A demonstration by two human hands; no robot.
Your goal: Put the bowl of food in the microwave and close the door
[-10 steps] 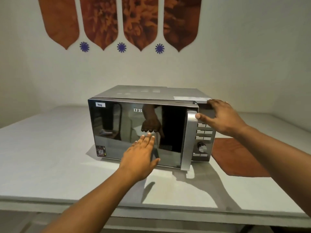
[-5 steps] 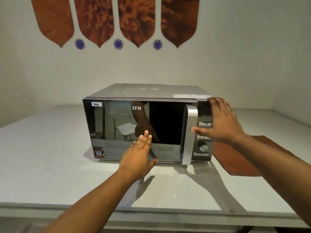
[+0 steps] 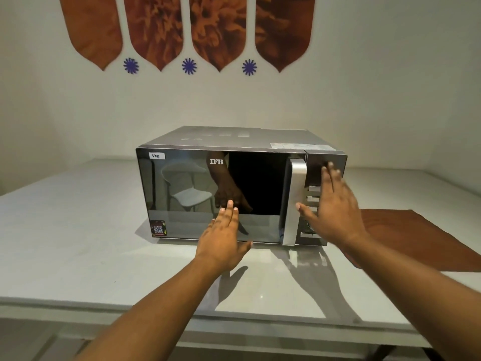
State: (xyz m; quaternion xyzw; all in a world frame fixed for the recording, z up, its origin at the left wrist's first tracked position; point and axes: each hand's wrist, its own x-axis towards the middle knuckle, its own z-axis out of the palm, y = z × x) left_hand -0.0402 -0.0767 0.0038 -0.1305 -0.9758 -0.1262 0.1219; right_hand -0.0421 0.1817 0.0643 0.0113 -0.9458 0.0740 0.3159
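A silver microwave (image 3: 234, 138) stands in the middle of the white table (image 3: 65, 243). Its dark mirrored door (image 3: 187, 194) lies flush with the front, the silver handle (image 3: 295, 201) at its right side. No bowl shows; the inside is hidden behind the door. My left hand (image 3: 225, 238) is flat with fingers spread, fingertips at the lower part of the door glass. My right hand (image 3: 335, 207) hangs open in front of the control panel (image 3: 316, 162), thumb near the handle, holding nothing.
A brown mat (image 3: 406, 235) lies on the table to the right of the microwave. The wall behind carries brown panels and blue flower marks. The table's front edge (image 3: 234, 321) runs below my forearms.
The door went from slightly ajar to flush. My right hand slid off the microwave's top right corner down in front of the control panel. My left hand stayed on the door glass.
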